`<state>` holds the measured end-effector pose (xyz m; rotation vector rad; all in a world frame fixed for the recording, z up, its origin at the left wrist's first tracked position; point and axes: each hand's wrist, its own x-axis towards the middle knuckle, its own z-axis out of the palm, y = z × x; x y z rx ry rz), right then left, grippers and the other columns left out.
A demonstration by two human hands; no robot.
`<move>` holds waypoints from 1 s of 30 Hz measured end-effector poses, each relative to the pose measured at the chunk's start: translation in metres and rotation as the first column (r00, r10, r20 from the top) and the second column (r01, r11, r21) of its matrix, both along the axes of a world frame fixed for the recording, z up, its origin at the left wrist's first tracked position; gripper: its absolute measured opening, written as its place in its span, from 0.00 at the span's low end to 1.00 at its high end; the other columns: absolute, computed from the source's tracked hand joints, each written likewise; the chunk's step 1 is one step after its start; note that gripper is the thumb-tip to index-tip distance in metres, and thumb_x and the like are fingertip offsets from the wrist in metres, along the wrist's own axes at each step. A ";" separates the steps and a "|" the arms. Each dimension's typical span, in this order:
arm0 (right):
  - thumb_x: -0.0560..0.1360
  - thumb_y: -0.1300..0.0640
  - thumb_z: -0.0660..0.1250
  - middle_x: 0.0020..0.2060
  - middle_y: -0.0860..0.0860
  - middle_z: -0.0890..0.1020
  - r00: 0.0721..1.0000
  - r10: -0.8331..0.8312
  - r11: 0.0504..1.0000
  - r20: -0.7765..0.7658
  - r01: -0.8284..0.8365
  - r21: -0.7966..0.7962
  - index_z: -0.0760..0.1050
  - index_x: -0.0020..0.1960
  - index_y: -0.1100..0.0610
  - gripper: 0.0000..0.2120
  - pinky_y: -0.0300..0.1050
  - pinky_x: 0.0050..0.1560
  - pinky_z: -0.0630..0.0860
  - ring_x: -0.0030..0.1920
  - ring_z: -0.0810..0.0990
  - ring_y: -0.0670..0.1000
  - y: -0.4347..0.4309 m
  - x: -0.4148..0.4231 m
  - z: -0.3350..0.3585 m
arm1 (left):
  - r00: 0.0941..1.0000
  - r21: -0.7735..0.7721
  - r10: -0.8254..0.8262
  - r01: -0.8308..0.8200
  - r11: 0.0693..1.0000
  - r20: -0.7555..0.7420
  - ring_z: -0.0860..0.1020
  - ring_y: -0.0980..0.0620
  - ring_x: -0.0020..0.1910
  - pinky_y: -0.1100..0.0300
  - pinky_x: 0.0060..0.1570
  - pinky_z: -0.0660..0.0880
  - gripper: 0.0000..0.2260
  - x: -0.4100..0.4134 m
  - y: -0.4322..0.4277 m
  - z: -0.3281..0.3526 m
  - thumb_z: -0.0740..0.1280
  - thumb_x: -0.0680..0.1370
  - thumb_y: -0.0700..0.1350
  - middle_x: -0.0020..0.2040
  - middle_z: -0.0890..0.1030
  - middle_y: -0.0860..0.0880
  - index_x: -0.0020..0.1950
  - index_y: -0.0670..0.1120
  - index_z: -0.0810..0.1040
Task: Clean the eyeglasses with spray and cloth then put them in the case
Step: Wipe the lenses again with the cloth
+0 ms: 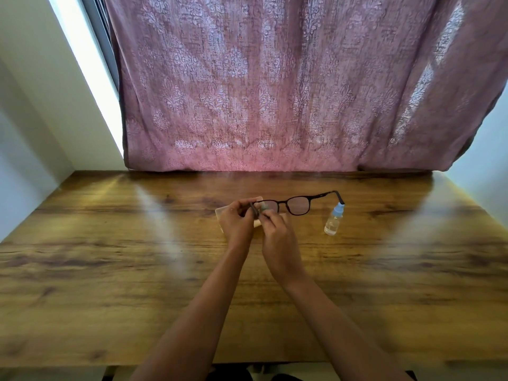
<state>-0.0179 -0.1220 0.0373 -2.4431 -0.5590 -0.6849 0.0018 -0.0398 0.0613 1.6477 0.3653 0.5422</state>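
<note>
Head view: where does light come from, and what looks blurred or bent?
Head view: daylight glows through the curtain, whose folds the wide lens fans outward, and lays glare streaks on the table; the left hand and right hand at the eyeglasses look soft, the cloth between them barely readable; the spray bottle is sharper.

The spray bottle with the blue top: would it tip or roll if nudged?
Probably tips easily: the spray bottle stands tall and narrow on the smooth table. Once down, its round body would likely roll. It looks small and light.
</note>
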 end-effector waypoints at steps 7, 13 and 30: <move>0.77 0.57 0.50 0.40 0.54 0.78 0.999 -0.043 0.993 -0.005 0.043 0.109 0.69 0.50 0.59 0.11 0.38 0.35 0.64 0.42 0.72 0.49 -0.009 0.003 0.014 | 0.999 -0.025 -0.001 0.000 1.000 -0.038 0.75 0.67 0.26 0.75 0.26 0.69 0.03 0.000 -0.001 0.004 0.66 0.73 0.32 0.33 0.78 0.48 0.45 0.33 0.78; 0.79 0.59 0.54 0.40 0.53 0.75 1.000 0.017 0.998 0.004 -0.017 0.058 0.68 0.52 0.57 0.05 0.39 0.32 0.73 0.37 0.71 0.46 -0.003 -0.007 0.007 | 1.000 -0.024 0.020 -0.020 1.000 -0.013 0.76 0.66 0.28 0.75 0.29 0.70 0.03 -0.001 0.003 0.005 0.68 0.73 0.33 0.31 0.76 0.53 0.44 0.38 0.80; 0.78 0.61 0.56 0.39 0.55 0.76 0.998 0.048 0.997 0.044 -0.051 0.050 0.70 0.55 0.59 0.08 0.36 0.33 0.69 0.36 0.70 0.46 -0.011 -0.006 0.001 | 0.999 0.058 0.052 -0.051 0.997 -0.009 0.74 0.68 0.25 0.76 0.27 0.68 0.04 0.000 0.006 0.007 0.67 0.73 0.32 0.34 0.78 0.49 0.45 0.36 0.81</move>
